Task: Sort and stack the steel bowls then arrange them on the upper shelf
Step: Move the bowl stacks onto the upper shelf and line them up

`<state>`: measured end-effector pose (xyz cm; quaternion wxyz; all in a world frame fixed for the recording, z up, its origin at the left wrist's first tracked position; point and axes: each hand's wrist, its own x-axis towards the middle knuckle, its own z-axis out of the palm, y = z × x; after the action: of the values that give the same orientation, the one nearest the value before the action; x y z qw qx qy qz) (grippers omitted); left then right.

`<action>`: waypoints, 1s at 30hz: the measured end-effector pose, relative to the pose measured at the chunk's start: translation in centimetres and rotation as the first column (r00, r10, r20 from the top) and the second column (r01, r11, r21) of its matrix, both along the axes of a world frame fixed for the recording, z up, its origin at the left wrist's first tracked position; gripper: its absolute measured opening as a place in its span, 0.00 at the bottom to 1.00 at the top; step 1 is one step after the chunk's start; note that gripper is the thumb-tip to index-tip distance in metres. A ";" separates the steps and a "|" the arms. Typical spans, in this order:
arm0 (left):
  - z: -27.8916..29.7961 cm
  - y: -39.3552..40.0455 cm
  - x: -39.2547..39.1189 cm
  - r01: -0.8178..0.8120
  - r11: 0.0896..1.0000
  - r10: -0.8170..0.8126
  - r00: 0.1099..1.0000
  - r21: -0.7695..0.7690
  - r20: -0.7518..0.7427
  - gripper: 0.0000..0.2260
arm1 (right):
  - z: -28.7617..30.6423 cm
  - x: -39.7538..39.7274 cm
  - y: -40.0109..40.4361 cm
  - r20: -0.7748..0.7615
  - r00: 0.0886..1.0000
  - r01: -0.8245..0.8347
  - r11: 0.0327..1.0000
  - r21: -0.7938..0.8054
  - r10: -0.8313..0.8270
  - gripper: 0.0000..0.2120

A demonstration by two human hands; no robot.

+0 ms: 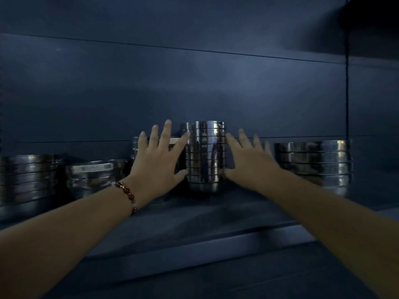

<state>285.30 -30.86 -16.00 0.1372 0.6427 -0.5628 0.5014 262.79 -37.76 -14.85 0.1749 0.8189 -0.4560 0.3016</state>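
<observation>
My left hand (156,162), fingers spread wide, lies flat against the left side of the tall stack of bowls (205,156); index tip and thumb touch it. My right hand (248,160), also spread open, presses the stack's right side, thumb at its lower rim. Neither hand closes around anything. Bead bracelet (127,194) on left wrist. The stack stands upright mid-shelf (216,214), toward the back. Shorter stack (313,162) toward the right end; two more (28,182) (95,175) toward the left end. Light dim.
</observation>
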 end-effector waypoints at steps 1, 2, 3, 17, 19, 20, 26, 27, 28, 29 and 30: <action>0.2 -0.5 -0.7 0.011 1.000 -0.011 1.000 0.015 0.004 0.45 | 0.2 -1.8 0.4 -0.044 0.996 0.072 0.987 -0.144 -0.079 0.47; 0.3 -1.1 -1.5 0.012 0.999 -0.012 1.000 0.030 -0.001 0.46 | 0.5 -3.7 0.8 -0.047 0.986 0.143 0.959 -0.246 -0.159 0.46; 0.3 -1.6 -2.2 0.004 0.999 -0.003 1.000 0.045 -0.008 0.47 | 0.7 -5.7 1.2 -0.010 0.973 0.218 0.936 -0.278 -0.230 0.47; -0.6 -3.8 -3.3 -0.080 0.996 0.080 0.997 0.048 -0.004 0.51 | -2.6 -11.1 -4.0 0.577 0.817 -0.166 0.960 0.227 0.005 0.58; -0.6 -3.9 -3.2 -0.080 0.996 0.080 0.997 0.039 0.002 0.51 | -2.7 -9.2 -5.1 0.579 0.814 -0.214 0.952 0.217 0.051 0.58; -0.6 -3.9 -3.1 -0.081 0.996 0.081 0.997 0.038 0.005 0.50 | -2.8 -8.3 -5.8 0.575 0.815 -0.231 0.949 0.215 0.068 0.58; -0.7 -4.1 -3.1 -0.096 0.994 0.096 0.995 0.051 0.005 0.50 | -3.0 -4.8 -9.1 0.564 0.819 -0.268 0.940 0.209 0.107 0.56; -0.5 -3.9 -3.2 -0.099 0.993 0.098 0.995 0.059 0.020 0.50 | -2.9 -4.6 -9.2 0.559 0.823 -0.259 0.941 0.220 0.096 0.56; -0.3 -3.9 -3.2 -0.107 0.993 0.105 0.994 0.057 0.032 0.50 | -2.9 -4.5 -9.6 0.548 0.832 -0.246 0.944 0.220 0.089 0.56; -0.1 -3.8 -3.2 -0.109 0.992 0.107 0.993 0.057 0.047 0.50 | -2.8 -4.5 -9.6 0.538 0.840 -0.235 0.943 0.233 0.076 0.56; 0.1 -3.7 -3.0 -0.109 0.992 0.105 0.993 0.061 0.063 0.49 | -2.7 -4.6 -9.9 0.536 0.841 -0.238 0.937 0.256 0.067 0.56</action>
<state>282.28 -34.58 -15.94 0.0726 0.6609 -0.5473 0.5084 258.16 -47.66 -17.55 -0.1117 0.7580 -0.4604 0.4483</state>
